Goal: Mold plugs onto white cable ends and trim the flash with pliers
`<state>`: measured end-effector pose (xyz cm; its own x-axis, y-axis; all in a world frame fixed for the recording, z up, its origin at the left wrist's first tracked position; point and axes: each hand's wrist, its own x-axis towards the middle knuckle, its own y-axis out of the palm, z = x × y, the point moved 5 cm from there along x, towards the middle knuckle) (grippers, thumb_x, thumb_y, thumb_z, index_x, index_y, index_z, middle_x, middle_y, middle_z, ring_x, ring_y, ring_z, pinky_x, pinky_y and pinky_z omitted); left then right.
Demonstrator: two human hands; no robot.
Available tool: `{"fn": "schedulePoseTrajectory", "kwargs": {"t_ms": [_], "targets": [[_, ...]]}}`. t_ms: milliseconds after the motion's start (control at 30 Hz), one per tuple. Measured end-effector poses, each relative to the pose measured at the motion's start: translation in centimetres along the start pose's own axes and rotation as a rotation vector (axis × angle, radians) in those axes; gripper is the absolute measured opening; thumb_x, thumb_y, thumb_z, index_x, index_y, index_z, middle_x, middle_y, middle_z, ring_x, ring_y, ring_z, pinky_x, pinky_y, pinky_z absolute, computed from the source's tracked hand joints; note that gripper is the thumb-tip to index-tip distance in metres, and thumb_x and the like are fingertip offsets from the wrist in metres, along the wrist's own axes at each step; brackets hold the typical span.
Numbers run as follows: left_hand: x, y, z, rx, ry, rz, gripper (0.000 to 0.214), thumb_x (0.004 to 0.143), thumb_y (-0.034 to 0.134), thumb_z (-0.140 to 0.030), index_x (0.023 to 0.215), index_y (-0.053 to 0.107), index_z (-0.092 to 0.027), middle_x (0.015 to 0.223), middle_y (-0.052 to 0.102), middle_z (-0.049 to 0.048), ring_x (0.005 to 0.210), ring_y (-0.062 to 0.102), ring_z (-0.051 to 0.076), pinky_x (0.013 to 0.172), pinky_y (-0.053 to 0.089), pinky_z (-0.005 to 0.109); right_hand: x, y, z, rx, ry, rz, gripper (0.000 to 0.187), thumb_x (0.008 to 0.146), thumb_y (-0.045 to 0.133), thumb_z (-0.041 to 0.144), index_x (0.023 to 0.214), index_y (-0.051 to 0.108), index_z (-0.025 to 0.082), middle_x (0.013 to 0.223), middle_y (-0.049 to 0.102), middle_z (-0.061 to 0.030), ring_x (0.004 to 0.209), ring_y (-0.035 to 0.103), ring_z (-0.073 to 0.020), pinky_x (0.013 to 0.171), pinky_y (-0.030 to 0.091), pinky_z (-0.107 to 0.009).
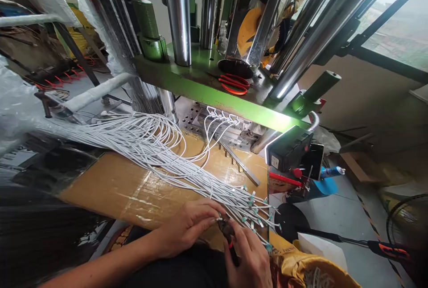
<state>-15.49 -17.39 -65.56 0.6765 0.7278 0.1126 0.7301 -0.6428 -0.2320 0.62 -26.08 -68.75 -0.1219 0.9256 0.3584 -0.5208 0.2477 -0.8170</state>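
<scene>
Our left hand (189,228) is pinched closed, its fingertips (214,216) on the end of a white cable (219,220) near the jaws of the small side cutters (228,230), which our right hand (249,259) clenches by their dark handles, so the two hands meet over the cable ends. Those ends, tipped with small teal sleeves (254,210), fan out just past the edge of the cardboard sheet (123,194) taped over the bench, and the whole bundle of white cables (143,145) runs across it from the left, seemingly laid there so that each end comes to hand. Further along, a few cables loop up into the mould (220,116) beneath the green platen (197,76) of a vertical moulding press, among its chrome tie bars (179,11). Red-handled scissors (234,84) lie on that platen, we judge to stay within reach, and a yellow sack (310,270) sits by our right hand.
</scene>
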Motion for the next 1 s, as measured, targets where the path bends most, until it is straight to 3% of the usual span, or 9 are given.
{"fn": "schedulePoseTrajectory", "kwargs": {"t_ms": [100, 167, 267, 367, 500, 700, 867, 1000], "targets": [[-0.1, 0.3, 0.2, 0.021, -0.010, 0.009, 0.023, 0.096, 0.044, -0.015, 0.103, 0.066, -0.019, 0.111, 0.066, 0.0057, 0.105, 0.060, 0.016, 0.096, 0.044, 0.026, -0.3, -0.1, 0.1, 0.002, -0.023, -0.008, 0.043, 0.086, 0.051, 0.013, 0.128, 0.054, 0.018, 0.081, 0.067, -0.0072, 0.067, 0.065, -0.0218, 0.061, 0.052, -0.033], [-0.1, 0.3, 0.2, 0.035, -0.008, 0.015, 0.022, 0.096, 0.044, -0.016, 0.099, 0.066, -0.018, 0.112, 0.063, 0.0067, 0.106, 0.058, 0.017, 0.096, 0.043, 0.026, -0.5, -0.2, 0.1, 0.130, 0.001, -0.002, 0.037, 0.086, 0.051, 0.015, 0.123, 0.057, 0.020, 0.082, 0.069, -0.0061, 0.066, 0.066, -0.0194, 0.059, 0.052, -0.028], [-0.2, 0.3, 0.4, 0.016, -0.048, 0.000, 0.024, 0.097, 0.043, -0.020, 0.095, 0.067, -0.018, 0.106, 0.058, 0.0071, 0.101, 0.057, 0.017, 0.091, 0.043, 0.025, -0.6, -0.1, -0.3, 0.349, 0.166, -0.017, 0.026, 0.087, 0.056, 0.024, 0.111, 0.064, 0.022, 0.086, 0.071, -0.0045, 0.070, 0.069, -0.0184, 0.063, 0.055, -0.024], [-0.1, 0.3, 0.8, -0.052, -0.125, -0.004, 0.024, 0.096, 0.045, -0.025, 0.093, 0.069, -0.019, 0.094, 0.055, 0.0043, 0.088, 0.055, 0.015, 0.082, 0.044, 0.024, -0.1, -0.2, -0.6, 0.448, 0.317, -0.119, 0.022, 0.086, 0.060, 0.023, 0.107, 0.064, 0.022, 0.085, 0.070, -0.0025, 0.073, 0.068, -0.0170, 0.069, 0.055, -0.023], [-0.1, 0.4, 1.1, -0.175, -0.215, 0.006, 0.022, 0.093, 0.054, -0.032, 0.090, 0.072, -0.019, 0.084, 0.060, 0.0028, 0.082, 0.054, 0.016, 0.077, 0.042, 0.024, 1.5, -0.5, 0.0, 0.594, 0.306, -0.265, 0.019, 0.084, 0.063, 0.016, 0.101, 0.063, 0.022, 0.098, 0.068, -0.0051, 0.083, 0.067, -0.0166, 0.073, 0.056, -0.025], [-0.7, 0.5, 1.7, -0.472, -0.399, 0.022, 0.028, 0.090, 0.058, -0.041, 0.093, 0.068, -0.016, 0.076, 0.060, 0.0005, 0.074, 0.053, 0.014, 0.071, 0.041, 0.023, 3.2, -0.3, 0.8, 0.714, 0.332, -0.316, 0.019, 0.082, 0.067, 0.015, 0.098, 0.064, 0.023, 0.081, 0.068, 0.0005, 0.068, 0.065, -0.0115, 0.065, 0.054, -0.019], [-1.4, 1.7, 2.2, -0.573, -0.469, 0.179, 0.035, 0.089, 0.057, -0.048, 0.087, 0.064, -0.014, 0.065, 0.058, -0.0008, 0.060, 0.053, 0.012, 0.062, 0.039, 0.023, 4.3, 0.4, 0.9, 0.721, 0.408, -0.250, 0.022, 0.082, 0.065, 0.017, 0.104, 0.064, 0.022, 0.080, 0.068, 0.0010, 0.068, 0.066, -0.0120, 0.066, 0.055, -0.021], [-1.5, 1.9, 3.2, -0.712, -0.577, 0.045, 0.042, 0.080, 0.065, -0.055, 0.083, 0.060, -0.013, 0.063, 0.055, -0.0022, 0.054, 0.051, 0.010, 0.057, 0.038, 0.022, 5.0, 0.5, 0.4, 0.653, 0.481, -0.129, 0.015, 0.086, 0.060, 0.023, 0.099, 0.065, 0.019, 0.085, 0.068, -0.0025, 0.075, 0.066, -0.0151, 0.069, 0.056, -0.025]]}}
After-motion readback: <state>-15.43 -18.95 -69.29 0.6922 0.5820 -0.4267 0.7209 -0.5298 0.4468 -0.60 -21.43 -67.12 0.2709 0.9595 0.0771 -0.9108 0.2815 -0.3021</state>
